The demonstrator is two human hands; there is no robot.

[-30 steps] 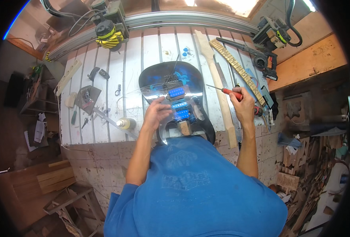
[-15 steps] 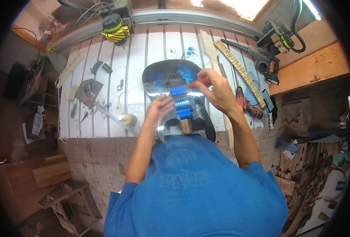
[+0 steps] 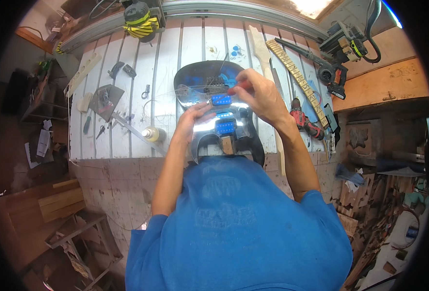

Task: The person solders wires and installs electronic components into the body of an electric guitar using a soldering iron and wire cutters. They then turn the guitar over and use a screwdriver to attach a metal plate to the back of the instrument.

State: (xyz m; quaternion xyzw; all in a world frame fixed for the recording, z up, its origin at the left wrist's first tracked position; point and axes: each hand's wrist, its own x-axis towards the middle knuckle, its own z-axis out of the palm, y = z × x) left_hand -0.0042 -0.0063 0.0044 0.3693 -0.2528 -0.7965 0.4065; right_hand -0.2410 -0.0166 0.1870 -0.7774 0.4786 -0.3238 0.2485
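Observation:
A dark electric guitar body (image 3: 188, 76) lies on the slatted table in front of me, with a clear pickguard (image 3: 203, 139) over it. Two blue pickups, an upper one (image 3: 221, 99) and a lower one (image 3: 225, 127), sit in the pickguard with a narrower pickup between them. Between the fingers of my right hand (image 3: 263, 99) is a red-handled screwdriver (image 3: 237, 89), its shaft slanting down left toward the upper pickup. My left hand (image 3: 191, 120) lies on the pickguard, fingers stretched to that pickup's left end. Whether the screwdriver's tip touches a screw is too small to tell.
A pale guitar neck (image 3: 259, 46), a fretted fingerboard (image 3: 297, 80), a red drill (image 3: 305, 121) and a blower (image 3: 326, 72) lie on the right. To the left are a small bottle (image 3: 152, 134) and a flat grey plate (image 3: 106, 101). A machine rail (image 3: 234, 8) spans the back.
The table sits slightly higher in the picture. My right hand has brought the screwdriver's shaft leftward and down across the upper pickup, and my left fingers have come close to the pickup's end.

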